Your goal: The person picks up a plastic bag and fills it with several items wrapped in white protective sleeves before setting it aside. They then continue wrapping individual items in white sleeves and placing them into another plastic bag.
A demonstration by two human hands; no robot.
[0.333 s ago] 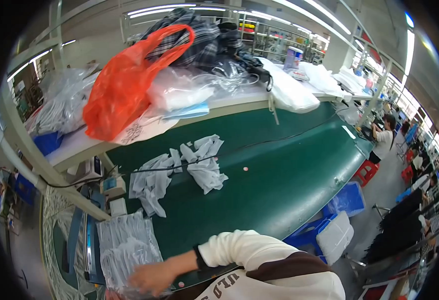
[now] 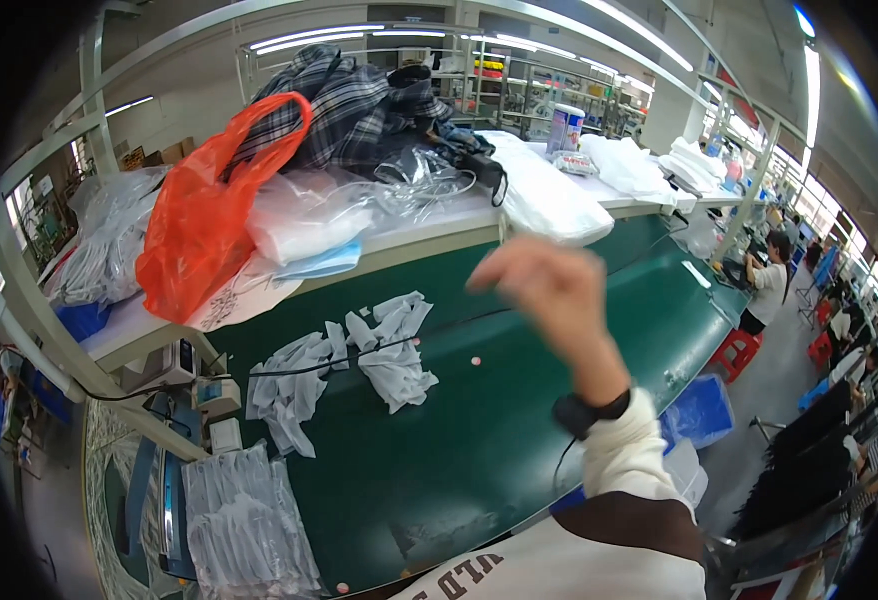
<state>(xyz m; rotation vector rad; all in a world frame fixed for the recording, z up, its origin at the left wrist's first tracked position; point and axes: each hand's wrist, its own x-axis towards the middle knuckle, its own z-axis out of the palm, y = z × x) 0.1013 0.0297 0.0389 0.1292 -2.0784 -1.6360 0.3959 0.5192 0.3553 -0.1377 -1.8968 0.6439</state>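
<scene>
My right hand point(image 2: 549, 290), with a black band at the wrist, is raised over the green table point(image 2: 519, 420), near the front of the shelf. Motion blurs its fingers, which look bent toward the left; nothing can be made out in them. Stacked clear plastic packets point(image 2: 244, 525) with pale contents lie at the near left of the table. Farther back are two loose heaps of thin whitish-grey strips, a left heap point(image 2: 291, 390) and a right heap point(image 2: 397, 365), crossed by a dark cable. My left hand is out of view.
Along the back, a white shelf point(image 2: 414, 232) holds a red plastic bag point(image 2: 194, 230), plaid cloth point(image 2: 329, 125), white bundles point(image 2: 544, 190) and a tin point(image 2: 565, 130). A blue bin point(image 2: 701, 410) stands at the right. Another person point(image 2: 771, 275) works farther off.
My right hand has left the plastic packets and risen up and to the right, over the table. The view has shifted slightly; the packets and strips stay in place.
</scene>
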